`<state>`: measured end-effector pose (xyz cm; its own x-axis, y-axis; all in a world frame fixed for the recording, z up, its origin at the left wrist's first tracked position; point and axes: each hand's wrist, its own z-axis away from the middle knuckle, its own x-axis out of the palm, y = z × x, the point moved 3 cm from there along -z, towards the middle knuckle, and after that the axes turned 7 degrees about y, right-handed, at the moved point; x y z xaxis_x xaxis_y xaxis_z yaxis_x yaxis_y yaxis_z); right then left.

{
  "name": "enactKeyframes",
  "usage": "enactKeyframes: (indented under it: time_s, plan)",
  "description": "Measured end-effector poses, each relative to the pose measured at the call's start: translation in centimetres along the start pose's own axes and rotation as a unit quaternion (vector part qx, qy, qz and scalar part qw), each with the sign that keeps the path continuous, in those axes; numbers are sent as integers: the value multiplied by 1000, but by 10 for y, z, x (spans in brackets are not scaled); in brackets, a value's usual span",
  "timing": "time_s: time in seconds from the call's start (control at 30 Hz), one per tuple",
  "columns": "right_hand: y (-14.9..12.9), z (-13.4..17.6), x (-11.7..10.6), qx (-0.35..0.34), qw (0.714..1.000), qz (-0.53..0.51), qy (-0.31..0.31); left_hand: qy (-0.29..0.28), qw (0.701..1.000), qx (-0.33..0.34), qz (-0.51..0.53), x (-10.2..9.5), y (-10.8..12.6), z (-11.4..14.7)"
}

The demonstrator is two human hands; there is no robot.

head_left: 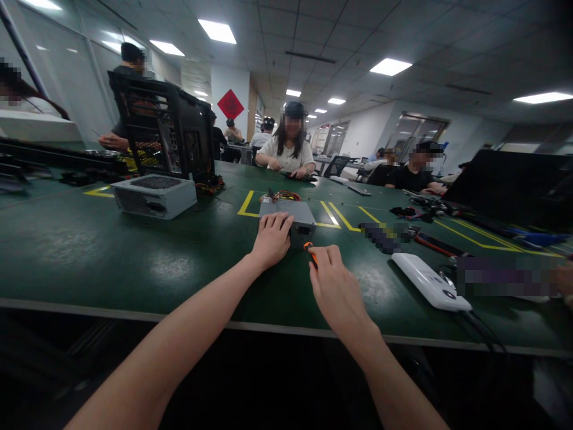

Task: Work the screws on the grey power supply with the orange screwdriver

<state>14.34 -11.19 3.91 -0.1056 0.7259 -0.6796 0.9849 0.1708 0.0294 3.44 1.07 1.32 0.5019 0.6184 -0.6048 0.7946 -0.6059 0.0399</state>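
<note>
A grey computer power supply [293, 209] sits on the green table in front of me, its socket side facing me and coloured cables bunched behind it. Across its top left part rests my left hand [272, 237], fingers stretched out and slightly apart. Close to its front right corner, my right hand [333, 280] is closed around an orange and black screwdriver [312, 254]. Only part of the handle shows; the shaft and tip cannot be made out.
To the left stand a second power supply [154, 196] and an open black computer case [165, 128]. At right lie a white device [430, 280] with cables, loose tools and a dark monitor [514, 185]. Across the table [111, 257] a person [290, 146] works with both hands.
</note>
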Motion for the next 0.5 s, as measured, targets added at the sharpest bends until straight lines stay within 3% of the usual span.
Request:
enactKeyframes:
  time_s: [0.2, 0.4, 0.5]
  plan:
    - [5, -7, -2, 77, 997, -16, -1, 3, 1000, -2, -8, 0, 0, 0]
    - [3, -2, 3, 74, 993, -87, -16, 2, 1000, 3, -13, 2, -1, 0]
    - [7, 0, 5, 115, 984, -136, -16, 2, 1000, -3, -16, 2, 0, -1]
